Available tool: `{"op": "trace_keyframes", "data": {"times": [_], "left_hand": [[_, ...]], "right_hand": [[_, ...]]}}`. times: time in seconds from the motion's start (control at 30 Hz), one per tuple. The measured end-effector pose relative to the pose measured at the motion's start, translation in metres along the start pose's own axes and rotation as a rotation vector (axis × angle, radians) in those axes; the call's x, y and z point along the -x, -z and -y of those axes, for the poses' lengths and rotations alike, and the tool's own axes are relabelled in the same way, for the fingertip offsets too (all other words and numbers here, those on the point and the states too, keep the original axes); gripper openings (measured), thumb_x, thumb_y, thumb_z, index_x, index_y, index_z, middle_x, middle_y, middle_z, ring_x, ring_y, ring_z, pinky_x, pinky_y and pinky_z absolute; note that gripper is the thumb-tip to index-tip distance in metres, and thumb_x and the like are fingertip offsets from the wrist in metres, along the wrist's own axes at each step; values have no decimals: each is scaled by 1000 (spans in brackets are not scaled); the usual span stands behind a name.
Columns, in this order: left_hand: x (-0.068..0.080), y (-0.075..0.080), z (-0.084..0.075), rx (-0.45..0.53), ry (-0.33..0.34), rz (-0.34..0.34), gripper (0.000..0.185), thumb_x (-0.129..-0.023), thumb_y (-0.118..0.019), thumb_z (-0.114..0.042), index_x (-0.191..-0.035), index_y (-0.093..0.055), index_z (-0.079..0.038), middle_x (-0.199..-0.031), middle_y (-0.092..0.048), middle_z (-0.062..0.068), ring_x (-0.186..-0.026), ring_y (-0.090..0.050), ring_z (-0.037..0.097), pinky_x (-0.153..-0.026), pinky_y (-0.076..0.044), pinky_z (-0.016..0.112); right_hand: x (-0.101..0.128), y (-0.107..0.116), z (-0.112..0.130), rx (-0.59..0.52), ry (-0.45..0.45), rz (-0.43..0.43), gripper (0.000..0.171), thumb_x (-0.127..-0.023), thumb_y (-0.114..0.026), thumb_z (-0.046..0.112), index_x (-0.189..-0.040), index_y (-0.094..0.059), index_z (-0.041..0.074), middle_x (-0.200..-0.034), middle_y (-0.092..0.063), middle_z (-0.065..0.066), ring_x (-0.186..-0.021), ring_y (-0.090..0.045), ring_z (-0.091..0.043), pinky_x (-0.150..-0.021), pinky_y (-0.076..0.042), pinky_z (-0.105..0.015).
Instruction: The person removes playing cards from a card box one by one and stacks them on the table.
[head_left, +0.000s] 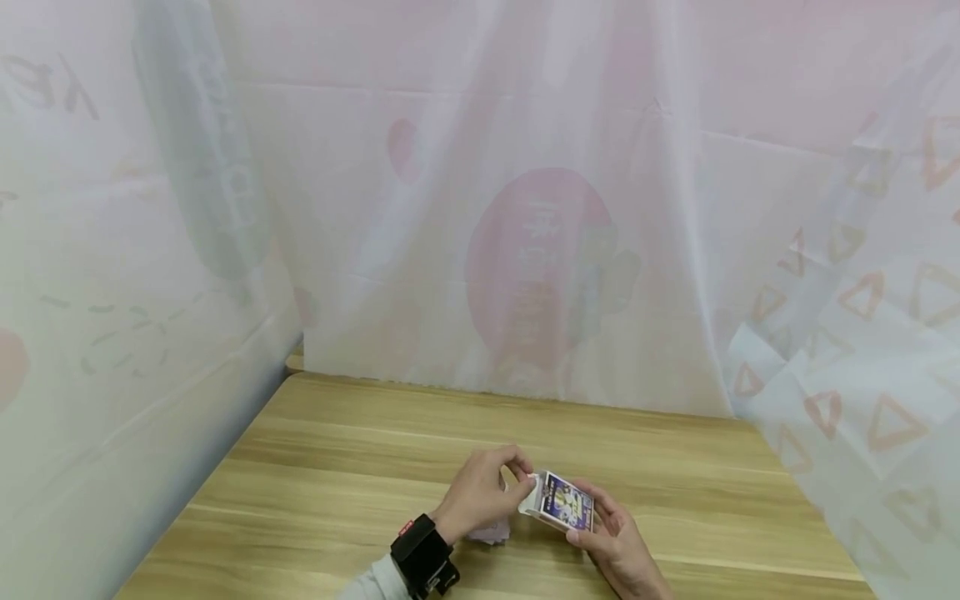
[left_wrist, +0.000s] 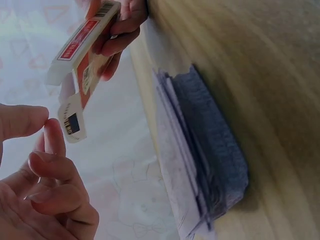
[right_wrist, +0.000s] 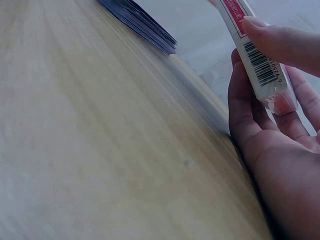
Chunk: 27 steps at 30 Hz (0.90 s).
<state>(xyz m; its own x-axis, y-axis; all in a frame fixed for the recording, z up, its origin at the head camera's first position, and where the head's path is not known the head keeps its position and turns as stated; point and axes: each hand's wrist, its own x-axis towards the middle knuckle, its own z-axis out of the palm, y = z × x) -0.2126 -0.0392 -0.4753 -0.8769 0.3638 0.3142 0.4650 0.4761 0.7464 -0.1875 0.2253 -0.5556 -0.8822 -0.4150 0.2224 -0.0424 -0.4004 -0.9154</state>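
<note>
Cardboard card box (head_left: 561,502) in right hand (head_left: 611,537) grip, left hand (head_left: 480,493) fingers loosely curled at its flap, card stack (left_wrist: 200,155) half-hidden.

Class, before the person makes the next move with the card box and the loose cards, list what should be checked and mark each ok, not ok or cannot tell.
1. Right hand grips the card box: ok.
2. Box flap open: ok.
3. Left hand free, fingers at the flap: ok.
4. Stack of cards lies on the wooden table: ok.
5. Stack squared up: not ok, edges fanned.
6. Box empty inside: cannot tell.
</note>
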Motion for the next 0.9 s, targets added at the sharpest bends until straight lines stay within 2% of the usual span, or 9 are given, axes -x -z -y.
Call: {"op": "trace_keyframes", "data": {"times": [0.17,0.33,0.6,0.73,0.9], "left_hand": [[3,-3,1,8,36,39,8,-96,-76,-27,-100,-74,-21,-86,-70,-15,-48,-45,1,-45,-35,20],[4,-6,3,-9,34,61,15,-91,-82,-30,-98,-73,-19,-84,-69,-16,-51,-48,1,-48,-37,20],[6,-7,3,-20,42,100,16,-86,-86,-28,-91,-72,-22,-80,-69,-17,-75,-65,9,-64,-46,20],[7,-8,1,-17,73,117,17,-86,-87,-27,-90,-71,-22,-79,-69,-15,-76,-64,5,-70,-49,22],[8,-9,-1,-16,119,128,17,-88,-85,-28,-87,-69,-23,-79,-69,-15,-73,-60,0,-70,-49,24]], "right_hand": [[1,-1,0,11,-15,-6,73,-89,-60,-22,-157,-40,-4,-147,-55,2,-128,-62,-14,-109,-53,-29],[0,-2,1,24,-28,-25,73,-89,-62,-20,-156,-40,-5,-148,-55,2,-129,-61,-14,-109,-54,-29],[-1,-2,2,31,-24,-27,75,-87,-64,-21,-156,-39,-7,-147,-55,2,-127,-62,-13,-106,-55,-28],[0,-1,2,32,-26,-24,75,-87,-64,-21,-156,-39,-7,-147,-54,2,-128,-61,-13,-107,-55,-28],[1,0,1,35,-26,-25,76,-87,-64,-22,-156,-37,-8,-147,-54,4,-128,-62,-13,-106,-55,-28]]}}
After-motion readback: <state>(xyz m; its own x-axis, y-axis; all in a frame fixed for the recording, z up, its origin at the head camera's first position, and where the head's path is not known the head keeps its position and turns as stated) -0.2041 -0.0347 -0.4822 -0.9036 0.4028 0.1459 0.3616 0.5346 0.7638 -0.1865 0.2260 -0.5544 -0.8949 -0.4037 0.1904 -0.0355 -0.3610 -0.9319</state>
